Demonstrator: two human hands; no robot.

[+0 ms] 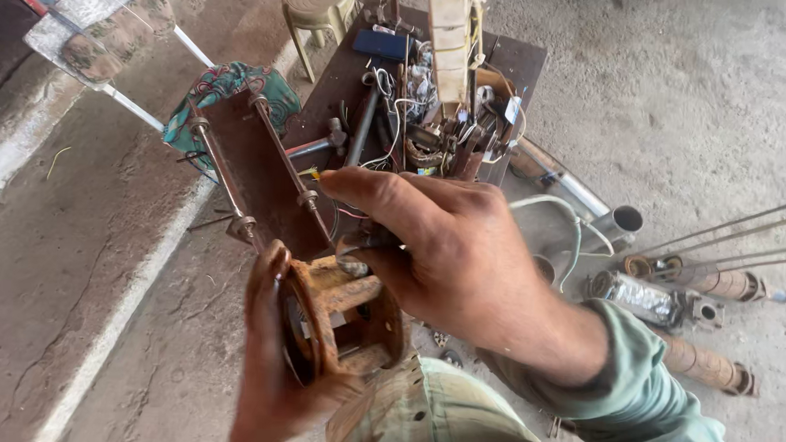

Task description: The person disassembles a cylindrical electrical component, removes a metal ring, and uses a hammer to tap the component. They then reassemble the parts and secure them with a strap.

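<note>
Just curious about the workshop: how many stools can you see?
1. A pale plastic stool stands at the top, left of the cluttered bench. Others may be out of frame.

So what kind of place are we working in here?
Most likely an open, floor-level repair workshop for pumps or motors. A low table is heaped with tools and wires, metal pipes and long cylindrical parts lie on the concrete floor, and both hands hold a rusty metal housing.
</note>
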